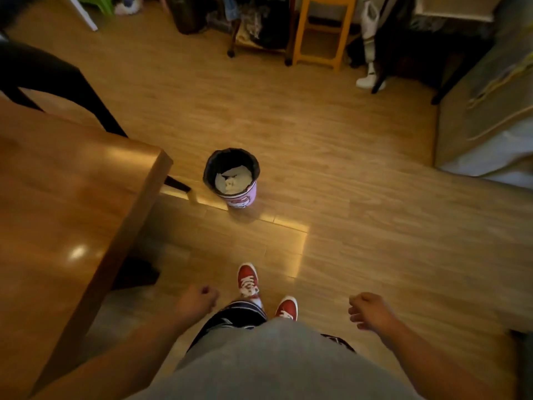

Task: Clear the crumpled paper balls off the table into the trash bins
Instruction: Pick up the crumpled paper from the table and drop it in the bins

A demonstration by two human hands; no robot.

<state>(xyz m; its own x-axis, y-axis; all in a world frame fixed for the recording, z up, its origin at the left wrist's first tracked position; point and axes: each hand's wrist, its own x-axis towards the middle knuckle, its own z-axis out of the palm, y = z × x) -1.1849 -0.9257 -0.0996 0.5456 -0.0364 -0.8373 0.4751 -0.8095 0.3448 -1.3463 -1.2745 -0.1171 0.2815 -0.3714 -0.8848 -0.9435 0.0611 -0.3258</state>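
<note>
A small pink trash bin (242, 197) with a black liner stands on the wood floor just past the table's corner. White crumpled paper (232, 180) lies inside it. The wooden table (57, 197) fills the left side; the part of its top that shows carries no paper balls. My left hand (197, 301) hangs low beside the table's edge, fingers curled into a loose fist with nothing in it. My right hand (367, 310) hangs at the right, fingers curled, holding nothing visible. Both hands are well short of the bin.
A dark chair (57, 82) stands behind the table at the left. A yellow stool (323, 33), a rolling rack and clutter line the far wall. A cabinet (484, 111) stands at the right. My red shoes (248, 280) are on the open floor in front of the bin.
</note>
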